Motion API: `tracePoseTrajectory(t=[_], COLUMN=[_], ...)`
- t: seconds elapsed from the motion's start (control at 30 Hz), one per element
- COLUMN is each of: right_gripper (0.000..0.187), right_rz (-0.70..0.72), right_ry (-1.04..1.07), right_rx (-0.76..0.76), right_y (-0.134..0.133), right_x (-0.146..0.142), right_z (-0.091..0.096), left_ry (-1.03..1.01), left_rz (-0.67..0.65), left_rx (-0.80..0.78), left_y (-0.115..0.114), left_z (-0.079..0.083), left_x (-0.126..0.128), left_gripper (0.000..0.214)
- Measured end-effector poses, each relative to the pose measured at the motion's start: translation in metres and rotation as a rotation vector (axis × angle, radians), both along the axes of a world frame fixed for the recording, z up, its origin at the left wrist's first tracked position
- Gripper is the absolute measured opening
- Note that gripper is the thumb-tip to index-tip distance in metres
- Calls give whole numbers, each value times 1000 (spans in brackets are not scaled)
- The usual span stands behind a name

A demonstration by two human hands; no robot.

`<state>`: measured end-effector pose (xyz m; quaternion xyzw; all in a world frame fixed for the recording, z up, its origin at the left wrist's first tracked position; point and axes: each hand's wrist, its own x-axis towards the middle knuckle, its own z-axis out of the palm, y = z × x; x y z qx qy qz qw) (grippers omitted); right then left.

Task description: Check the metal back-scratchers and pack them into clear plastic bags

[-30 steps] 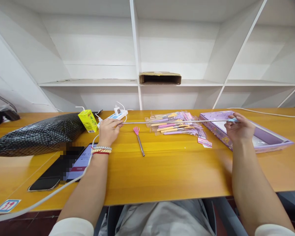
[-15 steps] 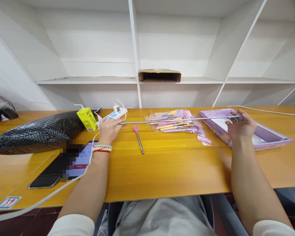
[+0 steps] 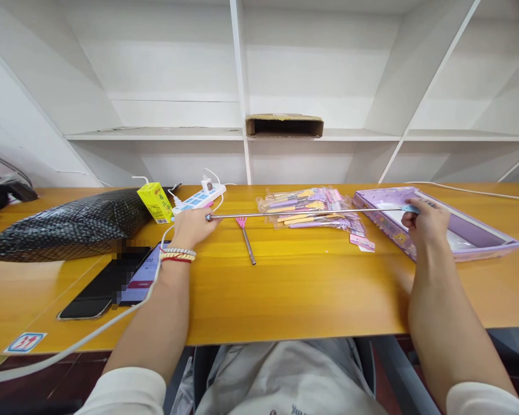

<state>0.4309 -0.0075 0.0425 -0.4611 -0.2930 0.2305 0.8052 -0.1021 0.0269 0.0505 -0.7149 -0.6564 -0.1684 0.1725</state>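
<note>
My left hand (image 3: pixel 193 227) and my right hand (image 3: pixel 426 221) each pinch one end of a long thin metal telescopic rod (image 3: pixel 305 214), stretched level above the wooden table (image 3: pixel 294 288). The rod's blue handle end sits in my right hand over a purple box (image 3: pixel 480 233). Under the rod lies a short pink-headed back scratcher (image 3: pixel 245 236) and a pile of packaged scratchers (image 3: pixel 313 210) in clear bags.
A yellow drink carton (image 3: pixel 154 202), a white power strip (image 3: pixel 198 199) with a plug and a black bubble mailer (image 3: pixel 64 225) sit at the left. Two phones (image 3: pixel 116 282) and a white cable (image 3: pixel 112 325) lie near my left forearm. White shelves with a cardboard box (image 3: pixel 284 125) stand behind.
The rod has stayed stretched between both hands while its right end rose slightly. The view shifted a little; both hands keep their grip.
</note>
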Motion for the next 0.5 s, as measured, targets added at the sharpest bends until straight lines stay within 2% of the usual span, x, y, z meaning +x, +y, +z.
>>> tracePoseTrajectory(t=[0.1,0.27,0.5], right_gripper=[11,10,15], right_rz=[67,193,192], right_ry=[20,-90,-63], right_rx=[64,78,92], right_y=[-1,2,5], right_x=[-6,-25,-36], right_z=[1,1,0], left_ry=[95,169,164], left_rz=[46,-45,-110], left_rx=[-85,-159,-98], left_y=[-2,-8,-19], left_z=[2,5,6], left_x=[10,38,59], left_gripper=[35,40,44])
